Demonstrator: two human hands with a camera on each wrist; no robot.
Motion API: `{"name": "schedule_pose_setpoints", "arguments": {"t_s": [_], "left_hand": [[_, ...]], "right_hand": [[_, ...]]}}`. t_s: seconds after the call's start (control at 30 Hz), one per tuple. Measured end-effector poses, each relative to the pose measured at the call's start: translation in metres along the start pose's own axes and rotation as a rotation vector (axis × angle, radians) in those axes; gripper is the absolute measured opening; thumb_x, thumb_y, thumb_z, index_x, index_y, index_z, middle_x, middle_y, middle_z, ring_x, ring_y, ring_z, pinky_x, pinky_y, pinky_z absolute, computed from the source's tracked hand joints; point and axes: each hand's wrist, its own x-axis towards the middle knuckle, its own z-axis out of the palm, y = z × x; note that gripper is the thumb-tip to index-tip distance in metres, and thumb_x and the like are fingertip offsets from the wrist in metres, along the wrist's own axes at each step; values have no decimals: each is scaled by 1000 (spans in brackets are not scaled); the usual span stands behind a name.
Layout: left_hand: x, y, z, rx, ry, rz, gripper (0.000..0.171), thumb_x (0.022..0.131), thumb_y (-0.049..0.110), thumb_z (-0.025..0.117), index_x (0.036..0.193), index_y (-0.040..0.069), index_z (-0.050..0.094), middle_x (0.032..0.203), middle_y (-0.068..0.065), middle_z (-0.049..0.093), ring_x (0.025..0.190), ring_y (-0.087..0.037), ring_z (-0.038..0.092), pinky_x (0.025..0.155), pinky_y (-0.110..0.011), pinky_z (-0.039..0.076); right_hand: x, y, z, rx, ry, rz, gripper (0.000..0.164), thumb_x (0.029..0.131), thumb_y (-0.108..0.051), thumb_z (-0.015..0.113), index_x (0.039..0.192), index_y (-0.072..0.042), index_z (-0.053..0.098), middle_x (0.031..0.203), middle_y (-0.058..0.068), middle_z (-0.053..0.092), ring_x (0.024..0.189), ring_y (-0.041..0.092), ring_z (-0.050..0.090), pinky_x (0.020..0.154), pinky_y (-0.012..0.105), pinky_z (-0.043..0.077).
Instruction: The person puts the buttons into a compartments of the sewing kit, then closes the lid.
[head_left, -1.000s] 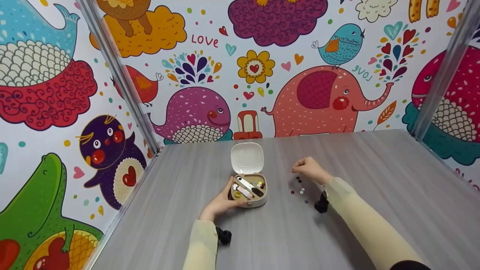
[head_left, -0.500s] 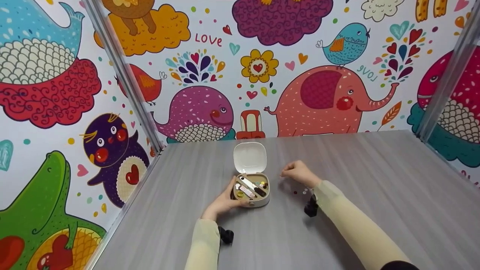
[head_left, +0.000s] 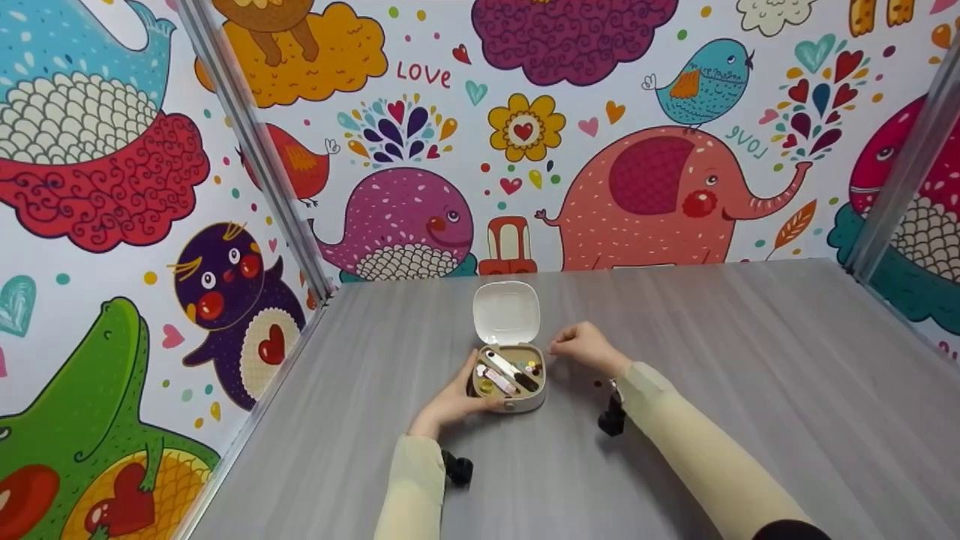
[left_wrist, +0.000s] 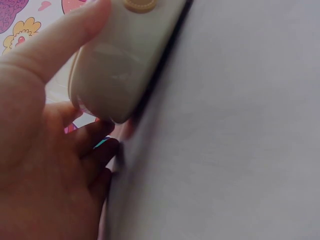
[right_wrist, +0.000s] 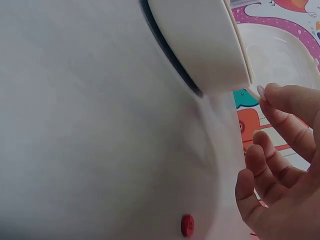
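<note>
An open cream sewing box (head_left: pixel 529 403) stands on the table with its white lid (head_left: pixel 507 313) tipped back. My left hand (head_left: pixel 450 405) grips its left side, thumb across the front near the tan clasp (left_wrist: pixel 140 4) and fingers round the corner. Inside lie a slim white-and-black tool (head_left: pixel 513 371), a pale pinkish stick (head_left: pixel 501 381), a yellow round piece (head_left: pixel 486 386) and several small buttons (head_left: pixel 534 367). My right hand (head_left: pixel 591 347) is just right of the box, pinching a small pale button (right_wrist: pixel 260 92) between thumb and forefinger, its other fingers loosely bent.
A red button (right_wrist: pixel 187 225) lies on the grey table (head_left: pixel 675 322) right of the box, below my right hand. Printed cartoon panels (head_left: pixel 517 187) with metal corner posts (head_left: pixel 259 150) wall the table at the back and sides.
My right hand has moved left from above the loose buttons to beside the box, carrying the pale button. My left hand keeps its hold on the box. The head view has shifted slightly.
</note>
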Motion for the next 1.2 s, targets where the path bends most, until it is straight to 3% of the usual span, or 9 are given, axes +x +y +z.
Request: {"name": "schedule_pose_setpoints", "arguments": {"t_s": [0.37, 0.67, 0.87, 1.2], "left_hand": [[0, -2, -1, 7, 4, -4, 113, 77, 27, 83, 156, 5, 5, 158, -23, 12, 143, -40, 15, 115, -50, 15], [-1, -1, -2, 27, 11, -14, 113, 77, 28, 83, 156, 6, 5, 158, -24, 11, 143, -41, 14, 115, -51, 16], [-1, 0, -1, 13, 0, 8, 112, 78, 25, 82, 155, 4, 3, 158, -24, 10, 143, -40, 14, 115, -51, 15], [-1, 0, -2, 19, -9, 0, 115, 78, 31, 82, 155, 4, 2, 159, -24, 9, 143, -39, 14, 115, -50, 15]], "right_hand": [[6, -5, 12, 33, -4, 17, 11, 82, -8, 72, 76, 1, 73, 67, -4, 63, 62, 9, 48, 56, 23, 38], [9, -9, 22, 65, -7, 59, 9, 82, -9, 71, 78, -1, 74, 72, 4, 68, 61, 10, 45, 55, 25, 35], [10, -8, 30, 109, 11, 30, 8, 81, -5, 72, 79, 2, 74, 69, 0, 65, 58, 7, 48, 53, 21, 39], [11, -9, 38, 82, 34, 9, 7, 79, -4, 72, 76, 2, 73, 63, -5, 59, 56, 6, 48, 51, 19, 39]]}}
